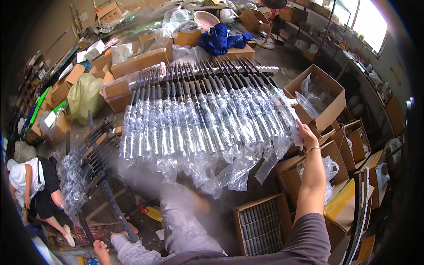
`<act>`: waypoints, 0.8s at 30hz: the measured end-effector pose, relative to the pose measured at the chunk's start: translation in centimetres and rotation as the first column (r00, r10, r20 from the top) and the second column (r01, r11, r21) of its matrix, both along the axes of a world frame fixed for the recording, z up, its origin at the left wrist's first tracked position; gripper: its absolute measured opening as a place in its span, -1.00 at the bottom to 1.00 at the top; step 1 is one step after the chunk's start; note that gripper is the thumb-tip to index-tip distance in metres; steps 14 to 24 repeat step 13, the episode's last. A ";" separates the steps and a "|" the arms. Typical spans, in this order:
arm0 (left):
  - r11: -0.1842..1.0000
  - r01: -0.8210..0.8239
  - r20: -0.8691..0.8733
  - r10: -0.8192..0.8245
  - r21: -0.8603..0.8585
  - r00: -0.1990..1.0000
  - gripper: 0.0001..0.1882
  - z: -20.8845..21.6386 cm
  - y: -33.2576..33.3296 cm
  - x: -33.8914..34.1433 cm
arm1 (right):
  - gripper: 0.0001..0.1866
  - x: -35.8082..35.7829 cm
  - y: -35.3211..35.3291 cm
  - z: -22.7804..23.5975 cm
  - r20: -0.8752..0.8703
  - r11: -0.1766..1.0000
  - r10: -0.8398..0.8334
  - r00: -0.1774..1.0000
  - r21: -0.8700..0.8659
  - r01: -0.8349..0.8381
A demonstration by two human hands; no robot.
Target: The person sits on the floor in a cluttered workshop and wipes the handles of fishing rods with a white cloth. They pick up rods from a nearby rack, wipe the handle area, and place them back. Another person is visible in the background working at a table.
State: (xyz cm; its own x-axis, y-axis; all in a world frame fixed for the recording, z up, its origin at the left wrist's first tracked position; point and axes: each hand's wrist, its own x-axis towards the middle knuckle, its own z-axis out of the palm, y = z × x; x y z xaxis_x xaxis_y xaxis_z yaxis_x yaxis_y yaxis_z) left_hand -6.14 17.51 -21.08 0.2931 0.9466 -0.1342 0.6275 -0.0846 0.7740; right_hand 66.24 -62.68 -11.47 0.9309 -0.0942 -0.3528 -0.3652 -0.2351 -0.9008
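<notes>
A row of several black-gripped rods [198, 86] rests on a rack in front of me, their near ends wrapped in clear plastic sleeves [185, 128]. Loose sleeve ends hang over the near side. My right hand [308, 137] is closed at the row's right end, on the whitish plastic sleeve of the outermost rod. Low at the left, my left hand [101, 252] shows only partly at the lower edge; its fingers are bent but apart, near the end of a dark bar [85, 227]. Nothing is visible in it.
An open carton [316, 99] with plastic bags stands right of the row. Beneath it, a box [263, 227] holds rows of grey tubes. More wrapped rods [75, 185] lean on a left rack, beside a seated person [33, 185]. Cartons and blue cloth [221, 39] lie beyond.
</notes>
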 end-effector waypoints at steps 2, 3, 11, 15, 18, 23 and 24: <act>0.999 0.034 0.007 -0.034 -0.005 0.999 -0.66 -1.0 0.5 0.6 | -0.36 1.9 -2.9 -1.7 0.004 0.949 0.073 0.997 -0.307 -0.068; 0.999 0.048 0.005 -0.048 -0.010 0.999 -0.66 -1.2 0.4 0.5 | -0.32 2.8 -3.9 -2.5 -0.016 0.882 0.139 0.990 -0.453 -0.131; 0.987 0.146 -0.028 -0.148 -0.064 0.989 -0.63 -3.9 -0.3 3.5 | -0.25 2.8 -8.3 -2.1 -0.247 0.524 0.083 0.966 -0.813 -0.253; 0.991 0.120 0.018 -0.119 -0.054 0.993 -0.65 -3.9 -1.5 1.3 | -0.35 3.6 -5.5 -1.5 -0.189 0.464 0.163 0.968 -0.852 -0.244; 0.991 0.120 0.018 -0.119 -0.054 0.993 -0.65 -3.9 -1.5 1.3 | -0.35 3.6 -5.5 -1.5 -0.189 0.464 0.163 0.968 -0.852 -0.244; 0.991 0.120 0.018 -0.119 -0.054 0.993 -0.65 -3.9 -1.5 1.3 | -0.35 3.6 -5.5 -1.5 -0.189 0.464 0.163 0.968 -0.852 -0.244; 0.991 0.120 0.018 -0.119 -0.054 0.993 -0.65 -3.9 -1.5 1.3 | -0.35 3.6 -5.5 -1.5 -0.189 0.464 0.163 0.968 -0.852 -0.244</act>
